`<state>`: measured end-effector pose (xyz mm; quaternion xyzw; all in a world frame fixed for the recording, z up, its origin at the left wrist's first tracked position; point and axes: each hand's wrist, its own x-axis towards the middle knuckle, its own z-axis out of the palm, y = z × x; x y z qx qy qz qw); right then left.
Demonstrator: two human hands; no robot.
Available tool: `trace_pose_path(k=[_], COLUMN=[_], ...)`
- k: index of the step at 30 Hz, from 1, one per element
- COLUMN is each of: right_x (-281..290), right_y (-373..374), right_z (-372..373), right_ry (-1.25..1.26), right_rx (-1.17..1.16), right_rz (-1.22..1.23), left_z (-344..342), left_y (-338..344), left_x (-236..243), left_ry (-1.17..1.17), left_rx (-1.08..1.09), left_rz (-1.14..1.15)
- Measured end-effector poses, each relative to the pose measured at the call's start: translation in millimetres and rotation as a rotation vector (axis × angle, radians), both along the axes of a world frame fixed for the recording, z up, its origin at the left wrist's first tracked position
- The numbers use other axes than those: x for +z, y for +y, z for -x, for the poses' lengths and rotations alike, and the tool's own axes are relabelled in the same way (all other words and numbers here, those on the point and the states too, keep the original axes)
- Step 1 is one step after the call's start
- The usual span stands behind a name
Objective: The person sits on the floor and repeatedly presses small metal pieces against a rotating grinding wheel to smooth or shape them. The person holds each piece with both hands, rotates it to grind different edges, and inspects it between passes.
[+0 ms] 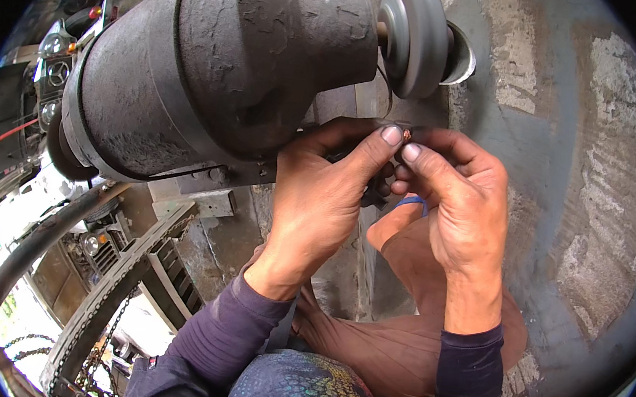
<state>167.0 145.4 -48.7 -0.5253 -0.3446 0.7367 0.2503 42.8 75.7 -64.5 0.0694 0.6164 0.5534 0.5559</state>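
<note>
My left hand (327,180) and my right hand (460,193) meet in front of me, thumb tips close together. Between them is a small copper-coloured piece (407,136), pinched by both thumbs and forefingers; most of it is hidden, and its exact kind does not show. Just beyond my fingers stands a bench grinder with a dark, scuffed motor body (216,59). Its grey grinding wheel (417,40) sits above my fingertips, apart from them. Whether the wheel spins cannot be told.
A second, dark wheel (70,145) is at the grinder's left end. Below left run a curved metal pipe (45,245) and a beam (123,275) hung with chains (101,338). Vehicle parts with headlights (55,43) are at far left. A patchy grey wall (558,168) rises on the right.
</note>
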Motion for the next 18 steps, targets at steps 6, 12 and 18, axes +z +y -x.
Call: trace_pose_path(k=[6,12,18], right_x=[-3.1,-9.1,-16.1], right_y=[3.4,3.9,3.8], right_z=[5.6,9.8,5.5], right_ry=[-0.038,0.023,0.132], right_rx=[0.002,-0.044,-0.142], right_rz=[0.02,0.014,0.073], left_z=[-3.5,-8.4,-12.1], left_y=[1.7,7.9,13.9], left_x=[-2.7,-2.9,-4.7], left_ry=[0.073,0.143,0.115], left_rx=[0.015,0.058,0.063], left_rz=[-0.011,-0.022,-0.044])
